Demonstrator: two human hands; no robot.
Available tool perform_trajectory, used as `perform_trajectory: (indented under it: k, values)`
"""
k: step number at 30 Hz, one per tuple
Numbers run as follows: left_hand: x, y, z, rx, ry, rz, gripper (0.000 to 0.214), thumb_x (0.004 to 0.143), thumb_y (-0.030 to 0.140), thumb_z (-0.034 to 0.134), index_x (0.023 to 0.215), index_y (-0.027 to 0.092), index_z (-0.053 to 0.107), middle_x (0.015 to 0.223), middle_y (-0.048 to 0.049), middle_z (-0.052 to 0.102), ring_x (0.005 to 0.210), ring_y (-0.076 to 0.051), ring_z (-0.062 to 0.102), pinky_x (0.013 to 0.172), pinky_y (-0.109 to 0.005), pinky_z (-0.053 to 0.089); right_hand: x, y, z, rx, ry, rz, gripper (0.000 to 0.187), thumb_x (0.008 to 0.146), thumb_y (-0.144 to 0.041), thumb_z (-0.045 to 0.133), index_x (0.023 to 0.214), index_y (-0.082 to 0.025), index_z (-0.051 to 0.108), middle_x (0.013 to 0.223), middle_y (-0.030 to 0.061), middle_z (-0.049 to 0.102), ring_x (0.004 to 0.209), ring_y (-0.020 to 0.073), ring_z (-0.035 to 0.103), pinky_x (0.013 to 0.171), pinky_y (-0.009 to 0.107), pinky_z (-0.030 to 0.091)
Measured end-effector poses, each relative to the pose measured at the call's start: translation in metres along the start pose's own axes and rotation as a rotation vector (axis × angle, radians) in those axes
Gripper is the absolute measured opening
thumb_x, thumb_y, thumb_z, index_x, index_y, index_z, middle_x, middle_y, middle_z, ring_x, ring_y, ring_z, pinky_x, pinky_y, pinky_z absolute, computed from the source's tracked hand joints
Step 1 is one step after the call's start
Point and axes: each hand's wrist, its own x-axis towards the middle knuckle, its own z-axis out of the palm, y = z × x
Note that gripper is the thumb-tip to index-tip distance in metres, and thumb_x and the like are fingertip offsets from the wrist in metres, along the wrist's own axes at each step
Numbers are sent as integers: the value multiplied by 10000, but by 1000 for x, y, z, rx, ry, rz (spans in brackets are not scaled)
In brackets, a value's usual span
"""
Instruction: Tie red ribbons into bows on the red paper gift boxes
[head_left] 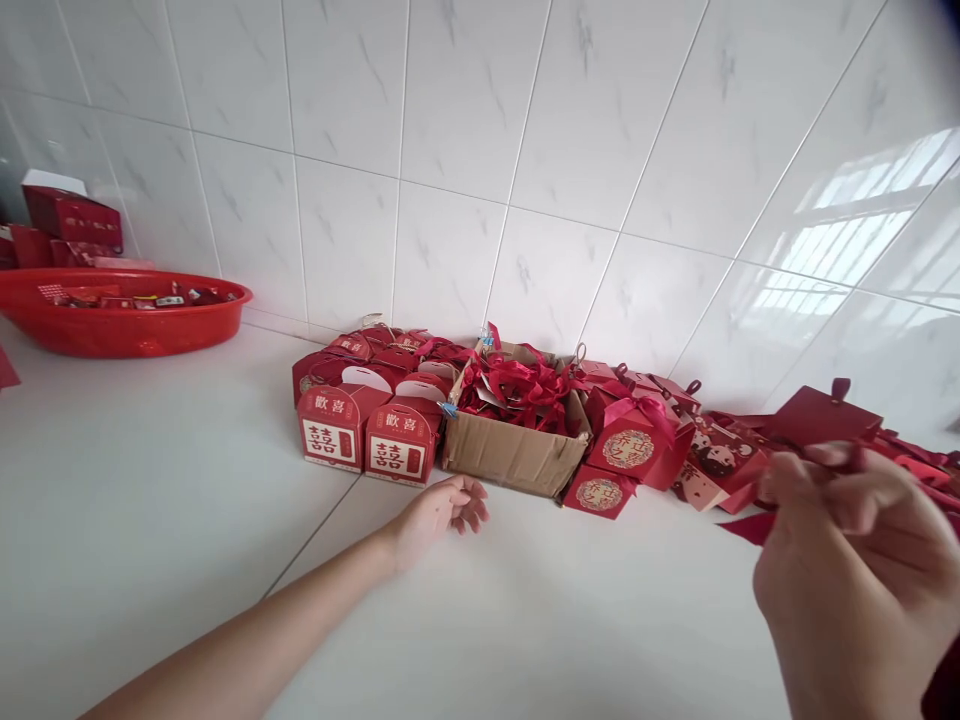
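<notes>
My left hand hovers over the white surface with loosely curled fingers apart and nothing in them. It is nearest to the brown cardboard box, which is filled with tangled red ribbons, and to a red candy box with white panel and Chinese characters. At the right, my right hand is raised close to the camera. Thumb and fingers pinch a dark red strip that looks like a ribbon; most of it is hidden by the hand. Beside the thumb, a red pointed piece shows.
A red plastic basin with small wrapped items stands at the left, red boxes behind it. Red gift boxes with bows are stacked right of the carton. More red boxes line the tiled wall farther right.
</notes>
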Motion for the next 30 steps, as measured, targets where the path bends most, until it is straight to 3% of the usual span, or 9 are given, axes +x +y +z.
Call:
perform_trajectory:
  k: [1,3,5,9,13,17,21,26,30]
  values:
    - [0,0,0,0,-1,2,193,722,243,475,866,154,569,768,-60,652,706,-186,547,677,-315,316,3,-2,5,129,109,13,275,804,-239,621,703,-250,366,873,16,495,978,228,540,820,373,472]
    - [-1,0,1,-1,-4,2,196,723,247,476,864,152,573,777,-68,655,710,-190,549,681,-319,320,8,-5,3,292,202,50,282,754,-165,666,718,-243,397,902,10,481,918,187,549,820,326,478]
    - [-1,0,1,-3,-7,0,193,726,250,478,858,151,576,779,-71,654,711,-193,552,680,-319,320,13,-8,-6,328,158,46,287,721,-171,683,690,-239,406,864,14,489,838,186,556,719,310,503]
    - [-2,1,2,-3,-10,-2,187,732,249,485,853,151,588,766,-68,650,711,-192,547,676,-316,318,18,-13,-19,226,-133,139,227,723,-270,702,776,-264,482,780,12,533,643,170,504,506,285,459]
    - [-3,3,3,0,-11,-4,172,740,261,485,833,158,586,763,-64,644,709,-190,534,682,-318,323,22,-13,-14,134,-466,280,218,765,-312,693,880,-260,516,701,-7,551,600,128,477,486,216,421]
    - [-4,5,5,12,5,-13,145,745,257,486,817,167,575,765,-51,637,703,-185,530,675,-313,313,21,-9,-14,-60,-744,213,90,847,-286,589,874,-228,525,736,2,529,624,120,475,534,219,438]
    - [-3,5,6,9,4,-29,142,756,259,488,811,163,578,749,-46,633,695,-181,537,677,-310,318,14,-13,-15,-363,-949,76,119,774,-106,557,767,-219,521,670,-19,514,601,116,476,555,220,446]
    - [-3,5,6,8,10,-32,144,769,245,486,830,161,586,761,-50,647,708,-183,552,685,-311,324,14,-14,-10,-514,-853,-19,152,709,-76,515,743,-224,527,643,-24,529,581,122,478,514,220,428]
    - [-3,4,5,-1,12,-22,168,769,265,488,846,162,598,781,-60,654,722,-195,558,696,-321,337,18,-3,-6,-574,-612,-52,65,730,-191,569,771,-226,534,656,-19,524,559,124,458,495,236,406]
